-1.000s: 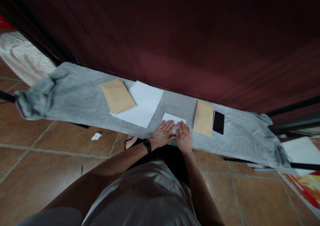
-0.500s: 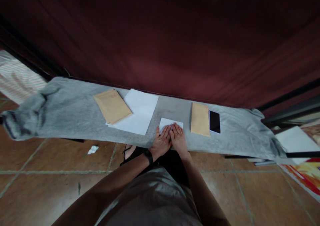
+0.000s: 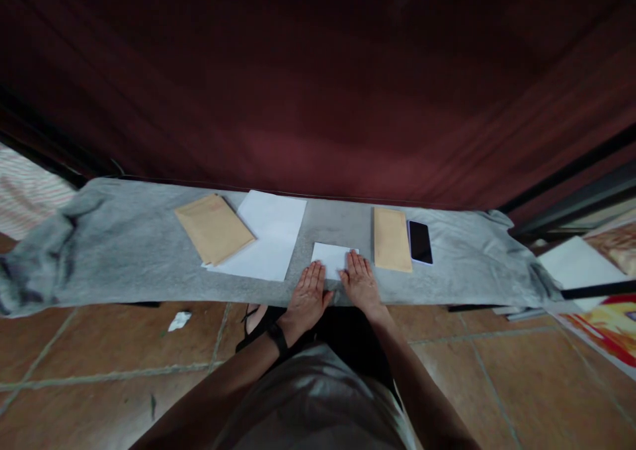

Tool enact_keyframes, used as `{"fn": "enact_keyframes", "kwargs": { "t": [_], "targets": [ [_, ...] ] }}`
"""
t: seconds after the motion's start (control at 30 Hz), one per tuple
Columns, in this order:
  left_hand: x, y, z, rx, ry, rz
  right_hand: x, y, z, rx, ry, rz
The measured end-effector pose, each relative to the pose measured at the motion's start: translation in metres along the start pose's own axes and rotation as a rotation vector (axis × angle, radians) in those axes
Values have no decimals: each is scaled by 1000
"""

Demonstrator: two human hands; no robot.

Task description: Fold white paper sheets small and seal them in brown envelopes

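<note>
A small white folded sheet of paper [image 3: 334,259] lies flat on the grey cloth near the front edge. My left hand [image 3: 308,292] rests with straight fingers at the paper's left front corner, its thumb out to the side. At the right side of the paper, my right hand [image 3: 361,279] lies flat, fingertips on its edge. Both palms face down and neither hand grips anything. To the right of my right hand is a brown envelope [image 3: 392,240], possibly one of a stack.
A phone [image 3: 420,242] lies right of that envelope. On the left, more brown envelopes [image 3: 213,229] overlap large white sheets [image 3: 273,234]. Grey cloth [image 3: 134,244] covers the narrow table, and a dark red curtain [image 3: 318,118] hangs behind it. Crumpled white paper [image 3: 179,321] is on the tiled floor.
My hands have moved apart, the left one to the left and the right one to the right, from the paper's middle to its sides. The camera view has shifted slightly.
</note>
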State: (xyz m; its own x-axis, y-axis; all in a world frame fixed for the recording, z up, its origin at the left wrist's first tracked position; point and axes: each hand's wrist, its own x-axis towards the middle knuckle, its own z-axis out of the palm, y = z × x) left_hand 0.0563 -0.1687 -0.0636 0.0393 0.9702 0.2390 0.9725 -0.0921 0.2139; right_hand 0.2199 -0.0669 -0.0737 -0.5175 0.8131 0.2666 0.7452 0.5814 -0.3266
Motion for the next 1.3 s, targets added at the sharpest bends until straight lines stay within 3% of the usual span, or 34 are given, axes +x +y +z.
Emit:
{"fn": "enact_keyframes", "kwargs": {
  "t": [0.13,0.3,0.7,1.03,1.3],
  "targets": [
    [0,0,-3,18,-10,13,9,-15,5,58,83,68],
    [0,1,-7,54,-46,5,10,-35,13,64,6,-52],
    [-2,-3,-7,26,-36,10,-6,-11,12,-72,66,-25],
    [57,5,2,14,-183,-23,-6,-12,13,-92,59,-9],
    [70,-19,13,-281,15,-288,-4,-16,12,-109,94,-1]
  ]
}}
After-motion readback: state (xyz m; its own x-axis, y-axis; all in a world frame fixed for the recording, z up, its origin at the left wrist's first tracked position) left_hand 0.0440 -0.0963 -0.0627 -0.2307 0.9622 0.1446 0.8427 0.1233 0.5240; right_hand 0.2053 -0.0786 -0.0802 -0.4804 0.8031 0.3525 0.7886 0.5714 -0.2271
